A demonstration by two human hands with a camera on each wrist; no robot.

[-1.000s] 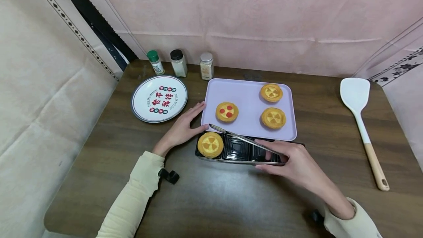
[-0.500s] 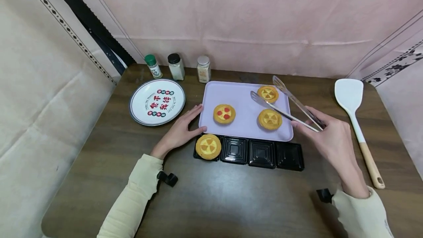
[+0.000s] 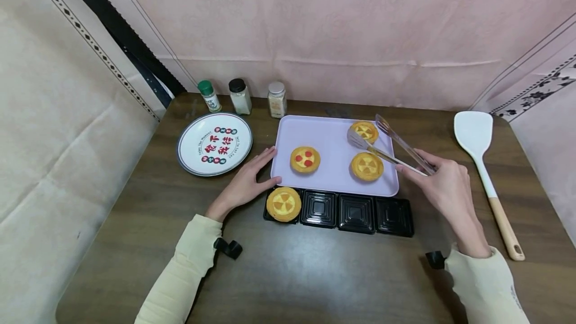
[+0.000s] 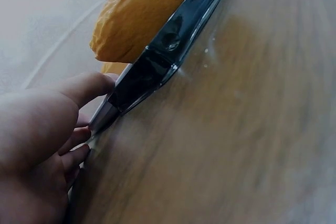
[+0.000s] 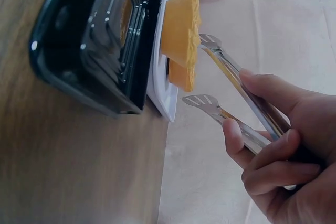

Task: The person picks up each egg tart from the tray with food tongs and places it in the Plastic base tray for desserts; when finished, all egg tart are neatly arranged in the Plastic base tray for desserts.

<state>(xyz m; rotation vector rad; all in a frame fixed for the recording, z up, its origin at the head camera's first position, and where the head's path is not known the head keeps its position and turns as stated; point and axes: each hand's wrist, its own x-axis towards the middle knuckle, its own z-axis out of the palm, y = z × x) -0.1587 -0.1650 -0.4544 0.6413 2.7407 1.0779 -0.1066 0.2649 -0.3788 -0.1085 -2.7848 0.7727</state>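
My right hand grips metal tongs, their arms spread over the right side of the lilac tray. The tong tips lie either side of the far egg tart, with no clear contact visible; one arm partly covers it. Just nearer sits another yellow tart, and a tart with red spots lies at the tray's left. My left hand touches the tray's left edge, fingers extended. Below the tray, a black four-section container has one tart in its leftmost section.
A white plate with red lettering stands left of the tray. Behind it are a green-capped jar, a black-capped jar and a grey-capped jar. A white spatula with a wooden handle lies at the right.
My right hand moved right and away from over the black container, carrying the tongs to the far tart. The tongs have swung to point at the tray's back. My left hand stays put.
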